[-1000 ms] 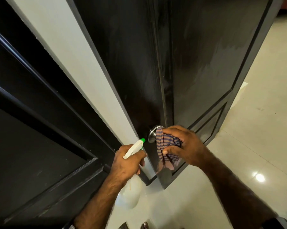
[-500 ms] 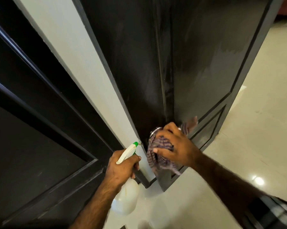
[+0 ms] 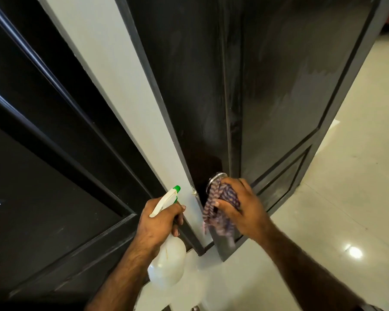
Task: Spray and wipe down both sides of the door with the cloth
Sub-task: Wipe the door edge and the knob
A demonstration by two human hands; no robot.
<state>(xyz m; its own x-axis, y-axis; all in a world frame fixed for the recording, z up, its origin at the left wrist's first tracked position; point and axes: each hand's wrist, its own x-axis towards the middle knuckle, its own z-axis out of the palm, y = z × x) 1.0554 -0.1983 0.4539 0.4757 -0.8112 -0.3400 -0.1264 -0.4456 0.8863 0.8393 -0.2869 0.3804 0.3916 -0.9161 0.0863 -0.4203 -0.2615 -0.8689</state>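
Right hand grips the cloth against the knob near the door edge. Left hand grips the bottle.

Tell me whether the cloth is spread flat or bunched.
Bunched: the right hand grips the cloth crumpled against the knob, loose folds hanging below.

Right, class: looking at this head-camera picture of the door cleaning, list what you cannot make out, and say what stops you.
- Door knob: mostly covered by the cloth and the right hand.
- Other side of the door: faces away from the head camera.
- Spray bottle: its neck is wrapped by the left hand, and the fill level cannot be read.
- Cloth's hanging end: blurred.
- Top of the door: cut off by the upper edge.
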